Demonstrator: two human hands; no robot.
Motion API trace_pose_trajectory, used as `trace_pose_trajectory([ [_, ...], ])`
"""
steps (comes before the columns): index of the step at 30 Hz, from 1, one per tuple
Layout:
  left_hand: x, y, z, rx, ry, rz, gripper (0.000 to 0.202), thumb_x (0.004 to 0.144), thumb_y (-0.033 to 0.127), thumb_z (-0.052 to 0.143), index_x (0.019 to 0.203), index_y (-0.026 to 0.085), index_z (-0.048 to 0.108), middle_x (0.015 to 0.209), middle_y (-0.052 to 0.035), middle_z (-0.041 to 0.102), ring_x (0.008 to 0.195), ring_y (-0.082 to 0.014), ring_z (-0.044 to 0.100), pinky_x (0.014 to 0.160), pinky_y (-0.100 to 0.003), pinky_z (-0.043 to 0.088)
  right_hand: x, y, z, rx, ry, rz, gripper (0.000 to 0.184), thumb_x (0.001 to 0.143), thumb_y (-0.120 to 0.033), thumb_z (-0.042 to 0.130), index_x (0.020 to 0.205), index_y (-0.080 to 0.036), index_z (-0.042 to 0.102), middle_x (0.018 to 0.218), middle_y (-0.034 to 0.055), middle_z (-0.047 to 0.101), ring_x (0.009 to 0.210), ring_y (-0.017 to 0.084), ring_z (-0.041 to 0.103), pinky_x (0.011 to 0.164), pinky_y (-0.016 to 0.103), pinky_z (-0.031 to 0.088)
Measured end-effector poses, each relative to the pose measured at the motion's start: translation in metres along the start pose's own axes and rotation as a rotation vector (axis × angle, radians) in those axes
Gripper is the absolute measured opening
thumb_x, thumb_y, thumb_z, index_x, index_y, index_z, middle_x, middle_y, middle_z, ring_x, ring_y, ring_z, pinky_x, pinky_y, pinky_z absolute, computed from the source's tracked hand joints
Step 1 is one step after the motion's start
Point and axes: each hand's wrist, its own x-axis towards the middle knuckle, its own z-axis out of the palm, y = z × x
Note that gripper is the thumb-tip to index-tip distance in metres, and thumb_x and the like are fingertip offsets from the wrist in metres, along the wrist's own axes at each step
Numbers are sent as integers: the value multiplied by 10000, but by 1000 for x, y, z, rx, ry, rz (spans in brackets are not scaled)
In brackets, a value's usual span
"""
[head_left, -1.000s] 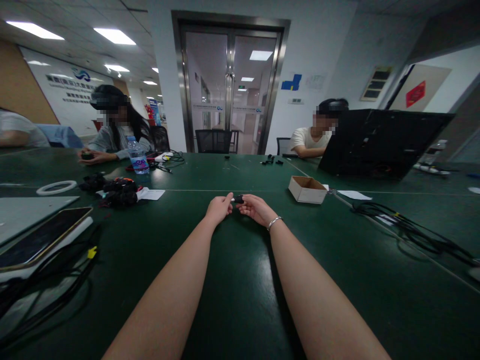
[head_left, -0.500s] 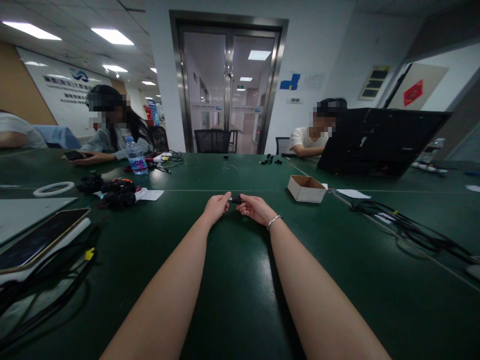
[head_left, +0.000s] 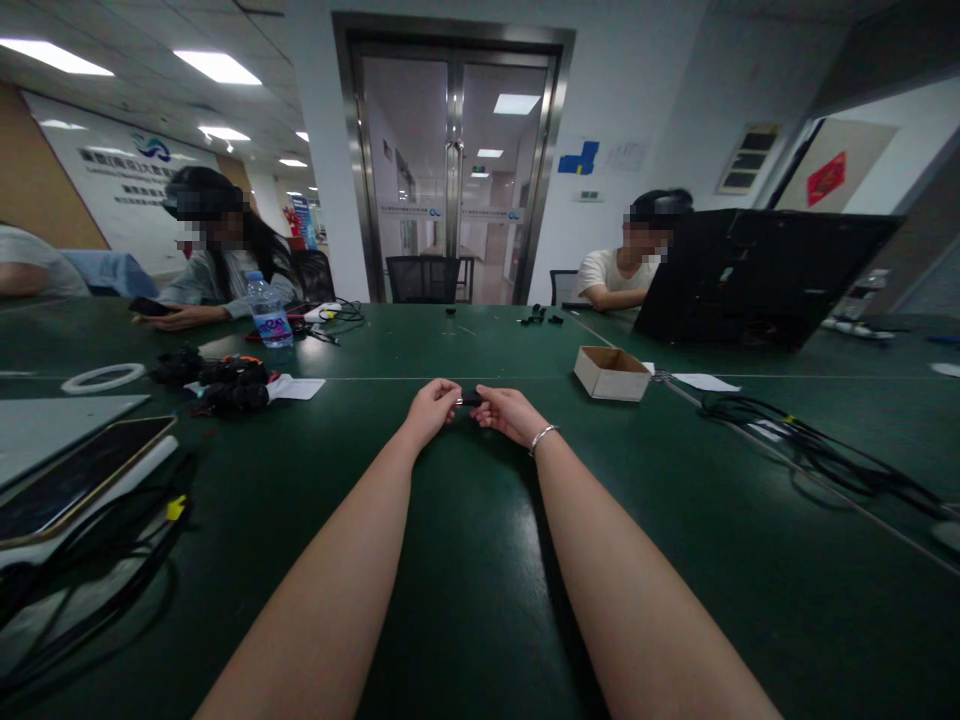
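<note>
Over the green table, a small black stick with a silvery end (head_left: pixel 471 398) spans the gap between my hands; it is too small to name for certain. My left hand (head_left: pixel 433 410) is closed, thumb and fingers pinching the silvery left end. On the black right part, my right hand (head_left: pixel 510 414) has its thumb and index finger closed, the other fingers curled below. A silver bracelet (head_left: pixel 543 440) circles my right wrist. Right of my hands stands an open cardboard box (head_left: pixel 611 381), its contents hidden.
At left lie a phone (head_left: pixel 79 475), black cables (head_left: pixel 161 540), a white ring (head_left: pixel 103 378) and black gear (head_left: pixel 232 380). A water bottle (head_left: pixel 270 315) stands farther back. A monitor (head_left: pixel 757 280) and more cables (head_left: pixel 817 450) are at right. Other people sit across the table.
My left fingers have shifted slightly on the silvery end, with the index finger more bent over it. My right hand keeps its hold. The whole view has moved a little.
</note>
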Motion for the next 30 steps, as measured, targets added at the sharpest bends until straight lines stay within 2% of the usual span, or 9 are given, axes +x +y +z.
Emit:
trace_pose_trajectory([
  [5,2,-5,0,83,-31,-2,251,887,298,444,971,124,605,496,29,499,396,-84,428,420,-188,327,-3,0,-2,43,-52,-33,142,840,-169,676,750,-89,599,601,71,633,535,108,611,491,166,520],
  [8,6,-13,-3,137,-9,22,288,894,329,433,993,136,623,493,30,493,401,-92,437,423,-195,320,-5,0,-4,66,-83,-31,42,810,-78,672,837,-86,640,666,68,659,569,106,629,538,177,549],
  [13,9,-20,-3,151,39,94,259,851,348,517,997,162,625,626,5,561,539,-105,518,485,-190,362,-3,0,-6,81,-71,-15,166,807,7,614,937,-86,660,718,65,677,557,95,632,564,181,564],
  [16,7,-17,-2,127,38,103,237,841,293,530,1018,168,625,754,-27,601,656,-120,564,525,-190,393,-2,0,-5,87,-45,-14,83,836,-27,603,883,-79,647,713,87,680,542,97,625,541,177,556],
  [18,5,-15,-1,120,30,107,238,832,270,540,1029,166,626,768,-35,599,693,-134,576,527,-193,401,-2,0,-5,79,-36,-10,34,853,-69,611,827,-75,632,702,107,680,534,99,619,526,170,547],
  [21,5,-15,-2,98,11,130,272,790,251,597,1047,164,623,776,-38,606,697,-141,574,549,-208,431,-3,-1,-3,69,-18,-6,100,872,-121,614,780,-82,608,640,101,662,522,105,613,509,166,536],
  [26,6,-13,-6,12,-9,157,272,697,226,697,956,149,662,927,-81,659,805,-156,607,698,-256,490,-2,-2,-2,62,16,0,133,910,-147,566,795,-85,590,622,109,660,499,108,605,499,173,531],
  [30,4,-9,-3,-40,43,64,305,714,318,707,967,156,652,958,-87,664,812,-163,626,633,-235,500,-1,0,-3,79,23,-16,109,911,-161,568,831,-91,592,675,118,679,510,108,614,515,179,538],
])
